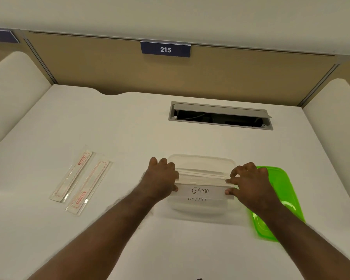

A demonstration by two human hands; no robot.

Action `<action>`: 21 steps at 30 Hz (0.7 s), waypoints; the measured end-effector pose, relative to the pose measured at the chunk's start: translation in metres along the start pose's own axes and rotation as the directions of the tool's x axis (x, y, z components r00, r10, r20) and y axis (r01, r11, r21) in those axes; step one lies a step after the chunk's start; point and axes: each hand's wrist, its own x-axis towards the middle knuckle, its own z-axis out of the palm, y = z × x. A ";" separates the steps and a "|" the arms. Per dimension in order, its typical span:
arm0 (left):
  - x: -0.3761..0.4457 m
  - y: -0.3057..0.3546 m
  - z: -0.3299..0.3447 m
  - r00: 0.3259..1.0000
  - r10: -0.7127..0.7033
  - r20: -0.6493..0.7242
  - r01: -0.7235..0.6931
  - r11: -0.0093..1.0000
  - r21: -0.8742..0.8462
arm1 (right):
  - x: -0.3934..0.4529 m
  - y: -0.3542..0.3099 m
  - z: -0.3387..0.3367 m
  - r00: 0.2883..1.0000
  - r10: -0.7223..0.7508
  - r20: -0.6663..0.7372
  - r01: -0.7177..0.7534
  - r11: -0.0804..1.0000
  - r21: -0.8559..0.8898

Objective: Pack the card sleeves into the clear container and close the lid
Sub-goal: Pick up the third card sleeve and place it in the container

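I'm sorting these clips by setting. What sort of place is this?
Probably an office or study-hall cubicle: a white desk walled by tan partition panels, a numbered "215" sign on the back panel, and a cable hatch set into the desktop.

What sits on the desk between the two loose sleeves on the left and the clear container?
Only the left hand and forearm cross that stretch in the head view; otherwise bare desk.

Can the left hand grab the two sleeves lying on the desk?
Probably yes, but not right away. Nothing lies between the left hand and the two sleeves to its left. It is busy, though, holding the sleeves over the clear container with the right hand.
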 end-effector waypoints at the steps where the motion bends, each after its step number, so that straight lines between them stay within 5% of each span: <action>1: 0.001 0.003 0.002 1.000 0.015 0.005 -0.015 0.999 0.052 | 0.000 -0.003 0.003 1.000 -0.006 0.020 0.007 0.999 -0.043; 10: 0.011 0.029 0.009 0.992 -0.007 0.126 -0.017 0.982 0.190 | 0.013 -0.026 0.019 0.988 -0.044 0.150 0.083 0.961 -0.264; 21: 0.015 0.030 0.022 0.988 -0.001 0.153 -0.027 0.982 0.186 | 0.020 -0.040 0.028 0.971 -0.044 0.236 0.117 0.945 -0.305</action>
